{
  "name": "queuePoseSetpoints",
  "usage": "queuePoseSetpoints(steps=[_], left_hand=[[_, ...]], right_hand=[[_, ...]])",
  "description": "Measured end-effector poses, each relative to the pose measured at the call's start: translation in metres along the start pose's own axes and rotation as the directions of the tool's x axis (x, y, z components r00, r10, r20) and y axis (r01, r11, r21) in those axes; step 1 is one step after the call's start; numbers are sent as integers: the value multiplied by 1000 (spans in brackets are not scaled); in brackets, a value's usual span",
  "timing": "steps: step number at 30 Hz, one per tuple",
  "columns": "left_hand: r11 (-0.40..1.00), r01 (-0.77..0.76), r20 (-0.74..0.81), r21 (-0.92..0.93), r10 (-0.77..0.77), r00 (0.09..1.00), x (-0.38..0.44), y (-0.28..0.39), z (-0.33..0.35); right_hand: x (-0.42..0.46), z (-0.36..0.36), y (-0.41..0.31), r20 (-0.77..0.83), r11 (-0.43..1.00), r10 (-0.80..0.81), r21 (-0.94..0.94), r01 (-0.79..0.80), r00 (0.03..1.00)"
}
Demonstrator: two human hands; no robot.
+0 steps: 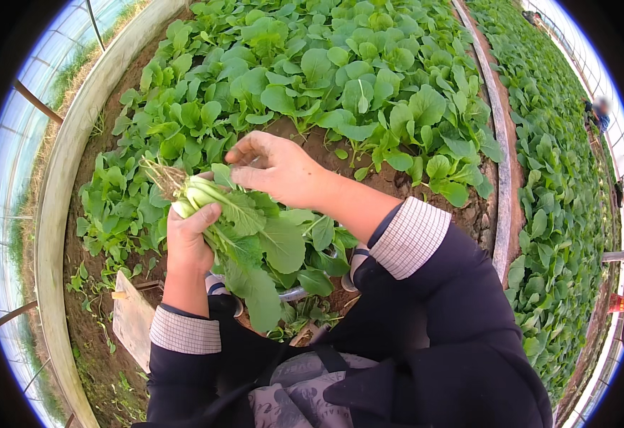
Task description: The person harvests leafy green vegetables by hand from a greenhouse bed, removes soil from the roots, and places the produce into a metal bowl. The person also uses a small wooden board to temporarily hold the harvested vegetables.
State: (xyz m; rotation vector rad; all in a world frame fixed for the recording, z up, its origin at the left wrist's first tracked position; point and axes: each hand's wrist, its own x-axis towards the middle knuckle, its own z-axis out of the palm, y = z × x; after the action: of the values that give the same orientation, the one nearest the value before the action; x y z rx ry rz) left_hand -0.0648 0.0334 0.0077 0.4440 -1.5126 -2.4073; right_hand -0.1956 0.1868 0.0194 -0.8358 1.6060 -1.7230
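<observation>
My left hand (pixel 191 235) is closed around a bunch of leafy green plants (pixel 199 195), gripping the pale stems. Their soil-covered roots point up and to the left, and the broad leaves hang down to the right. Just right of the stems, my right hand (pixel 256 166) is raised with bent fingers, beside a leaf at the back of the bunch; whether it pinches anything cannot be told. Below the bunch, more cut or pulled leaves (pixel 317 275) lie over a metal rim (pixel 293 293) between my feet, partly hidden by the held leaves.
Dense leafy greens (pixel 317 64) grow ahead, with bare soil (pixel 290 131) at the bed's near edge. A wooden board (pixel 133 321) stands at lower left. A pale curved border (pixel 50 214) runs along the left, a narrow rail (pixel 496 117) along the right. Another person (pixel 601 115) is far right.
</observation>
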Motion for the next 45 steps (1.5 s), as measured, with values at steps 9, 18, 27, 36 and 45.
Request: queuePoseSetpoints(steps=[9,18,27,36,45], left_hand=[[720,-271,134,639,243,961,0,-10,1],[840,58,-40,540,-43,998,12,-18,9],[828,127,-36,547,-128,991,30,-25,14],[827,88,30,556,-125,992,30,-29,16],[879,86,75,470,-137,988,8,-19,14]], right_hand=[[-86,-209,226,-363,-198,814,-907,-372,453],[-154,-312,298,-668,-652,522,-714,-257,530],[-159,-359,323,-832,-705,448,-554,-444,326],[-192,-356,315,-826,-479,448,-546,-687,343],[-184,-314,284,-777,-202,540,-494,-845,325]])
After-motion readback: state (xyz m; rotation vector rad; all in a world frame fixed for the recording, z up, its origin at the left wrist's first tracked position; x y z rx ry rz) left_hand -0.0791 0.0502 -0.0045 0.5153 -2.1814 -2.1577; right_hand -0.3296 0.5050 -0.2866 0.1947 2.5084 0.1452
